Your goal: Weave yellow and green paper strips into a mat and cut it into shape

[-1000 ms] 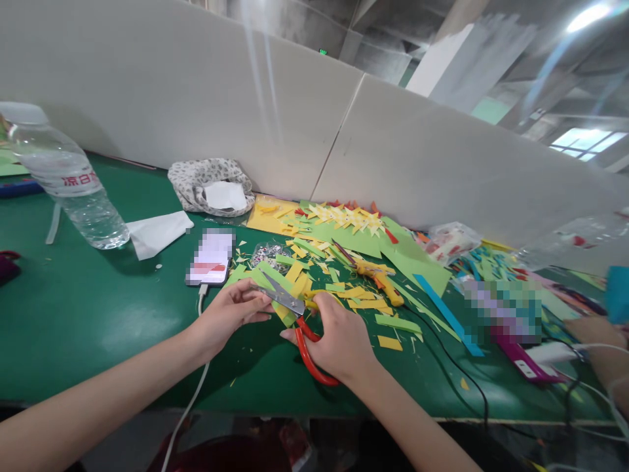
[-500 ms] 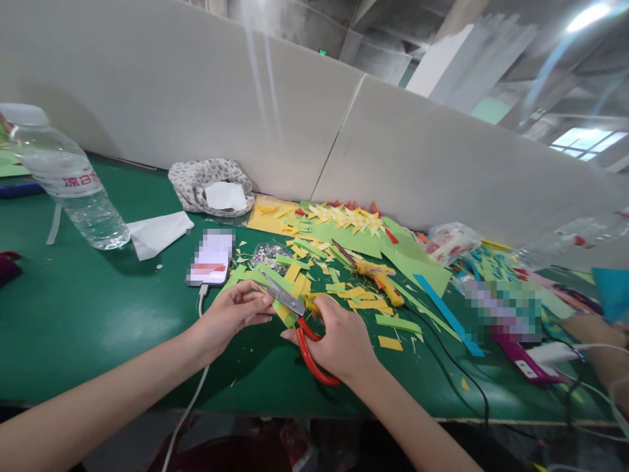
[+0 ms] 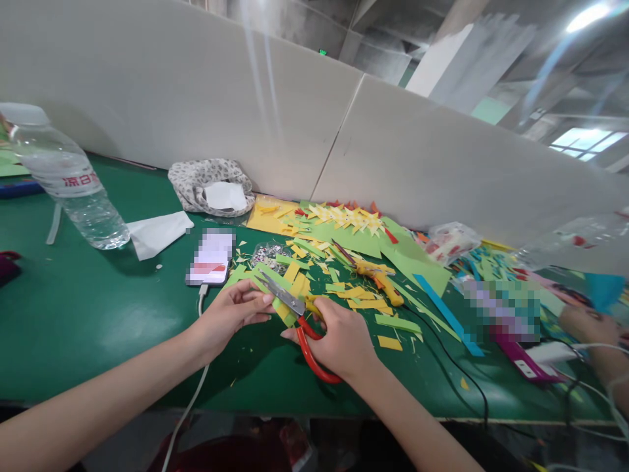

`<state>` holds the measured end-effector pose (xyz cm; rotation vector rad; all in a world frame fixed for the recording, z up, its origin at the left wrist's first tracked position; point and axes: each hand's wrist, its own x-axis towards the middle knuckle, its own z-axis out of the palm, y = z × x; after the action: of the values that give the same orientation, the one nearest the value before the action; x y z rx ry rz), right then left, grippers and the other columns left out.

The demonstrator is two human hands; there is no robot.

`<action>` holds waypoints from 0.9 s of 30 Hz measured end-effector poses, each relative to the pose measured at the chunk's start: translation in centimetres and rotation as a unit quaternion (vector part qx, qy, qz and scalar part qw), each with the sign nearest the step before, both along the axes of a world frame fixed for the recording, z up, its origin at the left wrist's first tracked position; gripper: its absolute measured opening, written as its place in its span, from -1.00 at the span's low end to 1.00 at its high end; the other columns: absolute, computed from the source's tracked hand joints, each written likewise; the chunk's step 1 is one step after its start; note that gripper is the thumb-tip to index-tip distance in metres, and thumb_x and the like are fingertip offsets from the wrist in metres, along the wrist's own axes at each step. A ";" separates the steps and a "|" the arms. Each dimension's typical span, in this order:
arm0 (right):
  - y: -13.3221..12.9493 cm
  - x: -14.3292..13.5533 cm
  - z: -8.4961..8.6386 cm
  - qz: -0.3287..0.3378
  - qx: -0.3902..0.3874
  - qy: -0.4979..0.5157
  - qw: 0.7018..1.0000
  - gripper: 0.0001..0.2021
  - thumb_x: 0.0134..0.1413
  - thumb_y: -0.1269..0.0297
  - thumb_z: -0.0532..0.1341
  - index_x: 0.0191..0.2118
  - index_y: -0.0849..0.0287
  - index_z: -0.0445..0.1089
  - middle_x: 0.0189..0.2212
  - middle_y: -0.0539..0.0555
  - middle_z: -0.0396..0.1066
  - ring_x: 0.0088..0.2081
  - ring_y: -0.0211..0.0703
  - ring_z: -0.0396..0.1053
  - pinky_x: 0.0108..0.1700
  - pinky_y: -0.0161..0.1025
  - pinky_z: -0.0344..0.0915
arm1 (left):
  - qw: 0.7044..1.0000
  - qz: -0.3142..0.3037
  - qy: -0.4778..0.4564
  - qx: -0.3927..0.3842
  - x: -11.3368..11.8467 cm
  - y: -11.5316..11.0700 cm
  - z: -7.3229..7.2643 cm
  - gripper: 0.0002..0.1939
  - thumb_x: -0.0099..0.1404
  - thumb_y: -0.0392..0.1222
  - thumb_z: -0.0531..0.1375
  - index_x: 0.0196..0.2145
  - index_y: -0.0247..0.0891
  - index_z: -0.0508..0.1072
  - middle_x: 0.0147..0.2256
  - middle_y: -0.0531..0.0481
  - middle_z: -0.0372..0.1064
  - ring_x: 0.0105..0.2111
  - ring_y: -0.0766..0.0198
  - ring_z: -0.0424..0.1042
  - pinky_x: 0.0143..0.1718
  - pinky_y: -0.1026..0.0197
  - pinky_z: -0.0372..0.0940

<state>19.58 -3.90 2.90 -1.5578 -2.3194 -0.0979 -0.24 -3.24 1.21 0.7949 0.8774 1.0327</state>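
Observation:
My right hand point(image 3: 339, 337) grips red-handled scissors point(image 3: 285, 296), their blades pointing up and left toward the other hand. Something yellow point(image 3: 311, 305) shows beside its fingers; whether it is held cannot be made out. Close to the blades, my left hand point(image 3: 240, 305) has thumb and fingers pinched together. What sits in that pinch is too small to name. Under and behind both hands lie yellow and green paper strips point(image 3: 366, 303). A clear bag of small black-and-white bits point(image 3: 270, 254) is just beyond the blades.
Farther back are a yellow glue gun point(image 3: 381, 274) with a black cable and a yellow paper figure point(image 3: 346, 217) on green sheets. A phone point(image 3: 211, 257) on a white cable lies left, near a water bottle point(image 3: 81, 183). At right, another person's hand point(image 3: 590, 324) is near a power strip point(image 3: 523, 357).
The scissor blades have shifted slightly near my left fingertips; both my hands stay nearly in place. At the right, the other person's hand and a blue paper piece have moved a little left.

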 end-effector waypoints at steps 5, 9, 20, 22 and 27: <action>0.2 0.2 0.0 -0.003 0.023 -0.005 1.000 -0.57 -0.10 -0.18 0.11 -0.51 0.16 0.19 -0.61 -0.01 0.28 -0.60 -0.25 0.26 -0.56 -0.32 -0.07 | 1.000 -0.006 0.020 0.007 -0.1 0.1 0.6 -0.81 0.06 -0.13 0.31 -0.39 -0.23 0.43 -0.42 0.06 0.49 -0.34 0.29 0.49 -0.26 0.29 0.36; 0.3 0.6 -0.1 -0.003 0.040 -0.018 0.999 -0.54 -0.11 -0.21 0.11 -0.49 0.17 0.21 -0.59 0.00 0.30 -0.58 -0.22 0.29 -0.55 -0.30 -0.07 | 0.999 -0.009 0.038 0.010 -0.3 0.2 1.3 -0.78 0.10 -0.08 0.28 -0.33 -0.22 0.41 -0.40 0.03 0.51 -0.32 0.23 0.51 -0.29 0.26 0.37; 0.4 0.4 0.1 0.005 -0.019 -0.014 1.000 -0.50 -0.16 -0.27 0.11 -0.40 0.14 0.16 -0.54 -0.03 0.30 -0.57 -0.22 0.28 -0.55 -0.33 -0.04 | 0.993 -0.010 0.082 0.083 -0.2 0.4 0.2 -0.75 0.10 -0.08 0.27 -0.26 -0.20 0.43 -0.39 0.01 0.52 -0.36 0.22 0.51 -0.34 0.26 0.38; 0.3 0.3 0.1 0.006 -0.017 -0.012 1.000 -0.50 -0.17 -0.27 0.11 -0.41 0.13 0.15 -0.55 -0.03 0.30 -0.59 -0.24 0.26 -0.57 -0.33 -0.06 | 0.994 -0.011 0.079 0.079 -0.1 0.3 0.1 -0.77 0.09 -0.09 0.27 -0.29 -0.21 0.43 -0.41 0.02 0.51 -0.38 0.23 0.51 -0.35 0.26 0.38; 0.2 0.2 0.0 0.017 -0.016 -0.012 1.000 -0.51 -0.14 -0.26 0.09 -0.41 0.14 0.15 -0.56 -0.02 0.29 -0.59 -0.24 0.26 -0.56 -0.34 -0.07 | 0.994 -0.013 0.070 0.077 0.0 0.1 0.1 -0.78 0.10 -0.10 0.27 -0.29 -0.21 0.44 -0.40 0.03 0.51 -0.38 0.24 0.51 -0.36 0.28 0.38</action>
<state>19.78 -3.74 2.85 -1.5407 -2.3759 -0.0731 -0.27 -3.14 1.29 1.0161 0.9104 1.0401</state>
